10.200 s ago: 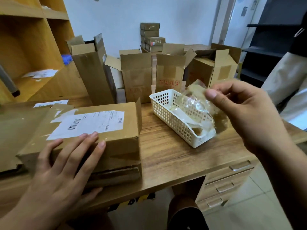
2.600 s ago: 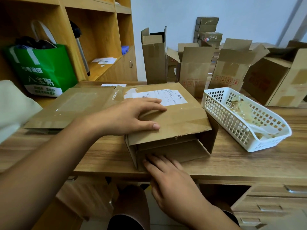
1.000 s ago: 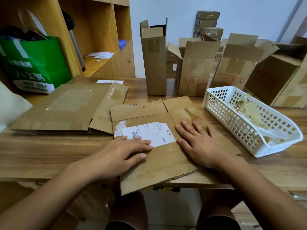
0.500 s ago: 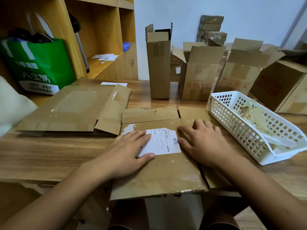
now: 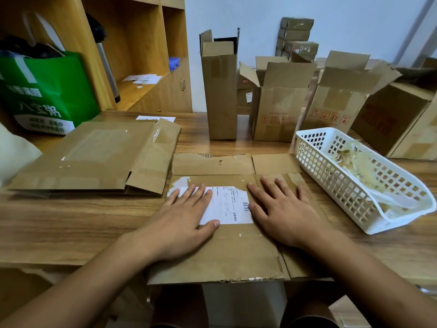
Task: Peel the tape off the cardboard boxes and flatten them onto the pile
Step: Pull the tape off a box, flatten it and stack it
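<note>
A flattened cardboard box (image 5: 227, 254) with a white shipping label (image 5: 230, 205) lies on the wooden desk, its near edge overhanging the desk front. My left hand (image 5: 186, 221) presses flat on the label's left part, fingers straight. My right hand (image 5: 281, 211) presses flat on the box just right of the label. The pile of flattened boxes (image 5: 94, 157) lies to the left, its right flap touching the box's far left corner.
A white basket (image 5: 354, 192) holding peeled tape (image 5: 352, 157) sits at the right. Several open upright boxes, one tall (image 5: 221, 91), stand along the back. A green bag (image 5: 47, 91) and wooden shelves are at the left.
The box went from standing open to pressed flat over the earlier frames. In the last half second both hands stayed pressing on it and the box straightened slightly.
</note>
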A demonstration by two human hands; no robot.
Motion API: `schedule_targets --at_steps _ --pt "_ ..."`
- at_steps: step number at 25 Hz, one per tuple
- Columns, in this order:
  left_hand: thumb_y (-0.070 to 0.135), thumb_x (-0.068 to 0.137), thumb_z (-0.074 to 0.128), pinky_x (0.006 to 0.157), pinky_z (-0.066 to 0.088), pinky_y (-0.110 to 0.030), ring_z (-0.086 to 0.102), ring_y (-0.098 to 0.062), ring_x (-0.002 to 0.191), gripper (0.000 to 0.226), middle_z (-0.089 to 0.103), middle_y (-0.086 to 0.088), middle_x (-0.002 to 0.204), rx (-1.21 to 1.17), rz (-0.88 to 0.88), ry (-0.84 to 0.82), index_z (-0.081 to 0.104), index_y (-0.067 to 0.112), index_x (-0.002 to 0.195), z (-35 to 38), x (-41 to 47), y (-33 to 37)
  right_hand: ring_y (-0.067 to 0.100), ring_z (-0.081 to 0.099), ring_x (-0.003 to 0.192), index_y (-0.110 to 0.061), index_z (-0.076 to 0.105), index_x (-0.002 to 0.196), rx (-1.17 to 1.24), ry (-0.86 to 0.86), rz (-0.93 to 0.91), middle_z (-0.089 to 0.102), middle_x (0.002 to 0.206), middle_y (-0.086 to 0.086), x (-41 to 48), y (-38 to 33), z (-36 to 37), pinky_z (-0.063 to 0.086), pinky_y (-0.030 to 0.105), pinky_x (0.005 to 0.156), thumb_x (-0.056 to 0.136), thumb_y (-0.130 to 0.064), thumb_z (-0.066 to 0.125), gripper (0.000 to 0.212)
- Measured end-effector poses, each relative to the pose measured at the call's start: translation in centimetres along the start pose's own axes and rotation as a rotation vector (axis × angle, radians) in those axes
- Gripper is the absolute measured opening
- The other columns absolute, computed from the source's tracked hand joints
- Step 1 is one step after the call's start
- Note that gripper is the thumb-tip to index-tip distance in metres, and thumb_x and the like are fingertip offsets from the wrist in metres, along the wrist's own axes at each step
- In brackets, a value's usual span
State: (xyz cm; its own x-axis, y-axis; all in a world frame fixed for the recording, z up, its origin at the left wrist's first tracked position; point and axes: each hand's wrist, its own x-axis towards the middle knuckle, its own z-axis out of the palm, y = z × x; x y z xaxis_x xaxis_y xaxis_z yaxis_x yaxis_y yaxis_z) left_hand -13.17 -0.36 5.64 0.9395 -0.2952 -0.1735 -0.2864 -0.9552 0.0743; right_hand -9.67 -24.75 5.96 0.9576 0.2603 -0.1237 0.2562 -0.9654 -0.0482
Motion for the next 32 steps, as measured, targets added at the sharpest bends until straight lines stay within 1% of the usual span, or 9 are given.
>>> schedule_targets --at_steps 3,7,10,16,22,25,27,30,32 --pt "0.062 0.102 0.02 0.126 -0.006 -0.037 -0.017 -0.008 0.153 0.077 -0.016 0.003 0.168 -0.029 -0.018 0.001 -0.006 0.021 0.162 -0.4 0.6 0.9 0.019 0.001 0.156 -0.046 0.0 0.158 -0.017 0.017 0.011 0.003 0.169 -0.01 0.3 0.3 -1.0 0.008 0.058 0.122 0.095 -0.074 0.016 0.07" --pt "0.072 0.091 0.001 0.124 -0.013 -0.035 -0.024 -0.005 0.15 0.085 -0.022 0.005 0.166 -0.017 -0.014 0.037 -0.015 0.024 0.16 0.9 0.8 1.1 0.018 -0.016 0.155 -0.048 -0.008 0.156 0.01 0.006 0.031 -0.012 0.168 -0.012 -0.3 0.6 0.3 -0.008 0.06 0.121 0.092 -0.077 0.006 0.072" --pt "0.075 0.077 -0.013 0.124 -0.013 -0.035 -0.025 -0.004 0.15 0.096 -0.023 0.008 0.165 -0.01 -0.017 0.08 -0.016 0.026 0.159 1.5 0.8 1.0 0.018 -0.017 0.155 -0.047 -0.011 0.156 -0.002 0.032 0.038 -0.014 0.168 -0.012 -0.1 0.6 1.1 -0.013 0.06 0.12 0.092 -0.076 0.001 0.071" --pt "0.073 0.089 0.003 0.125 -0.01 -0.036 -0.024 -0.004 0.15 0.08 -0.022 0.01 0.165 -0.064 -0.005 0.07 -0.017 0.037 0.157 0.9 0.6 0.8 0.015 -0.014 0.155 -0.046 -0.005 0.157 0.068 0.034 0.045 -0.011 0.168 -0.012 -0.4 0.9 0.2 -0.011 0.059 0.121 0.093 -0.076 0.01 0.073" --pt "0.077 0.086 -0.001 0.124 -0.012 -0.034 -0.02 -0.005 0.152 0.082 -0.016 0.011 0.167 -0.043 -0.013 0.111 -0.01 0.04 0.159 1.5 0.3 0.9 0.016 -0.015 0.155 -0.044 -0.005 0.158 0.043 0.013 0.056 -0.011 0.169 -0.01 -1.0 0.2 0.9 -0.012 0.06 0.12 0.093 -0.075 0.007 0.073" --pt "0.08 0.086 0.004 0.127 -0.002 -0.038 -0.007 -0.005 0.154 0.086 -0.001 0.013 0.169 -0.133 -0.074 0.176 0.007 0.038 0.161 0.6 -0.5 1.0 0.016 -0.005 0.156 -0.041 0.01 0.159 0.17 0.096 0.061 0.002 0.17 -0.009 -1.9 0.5 -0.9 -0.002 0.055 0.124 0.098 -0.069 0.022 0.069" --pt "0.071 0.096 0.019 0.126 0.008 -0.04 0.003 -0.007 0.155 0.072 0.01 0.014 0.168 -0.195 -0.158 0.242 0.02 0.036 0.159 -0.1 -1.1 0.8 0.019 0.008 0.156 -0.038 0.021 0.158 0.268 0.171 0.127 0.014 0.168 -0.005 -2.5 1.5 -2.0 0.011 0.049 0.126 0.1 -0.063 0.031 0.064" --pt "0.062 0.099 0.039 0.123 0.022 -0.041 0.007 -0.011 0.155 0.065 0.009 0.011 0.169 -0.309 -0.253 0.263 0.028 0.033 0.156 -0.3 -2.3 0.5 0.024 0.026 0.151 -0.034 0.028 0.156 0.336 0.091 0.257 0.021 0.167 0.002 -4.1 3.0 -2.2 0.03 0.045 0.12 0.098 -0.062 0.041 0.066" --pt "0.06 0.095 0.053 0.118 0.028 -0.038 0.015 -0.015 0.154 0.065 0.008 0.007 0.169 -0.427 -0.294 0.285 0.036 0.029 0.151 -0.3 -2.8 0.4 0.025 0.036 0.146 -0.027 0.029 0.156 0.368 0.078 0.295 0.03 0.163 0.005 -5.2 3.4 -1.9 0.035 0.042 0.117 0.097 -0.064 0.043 0.071"
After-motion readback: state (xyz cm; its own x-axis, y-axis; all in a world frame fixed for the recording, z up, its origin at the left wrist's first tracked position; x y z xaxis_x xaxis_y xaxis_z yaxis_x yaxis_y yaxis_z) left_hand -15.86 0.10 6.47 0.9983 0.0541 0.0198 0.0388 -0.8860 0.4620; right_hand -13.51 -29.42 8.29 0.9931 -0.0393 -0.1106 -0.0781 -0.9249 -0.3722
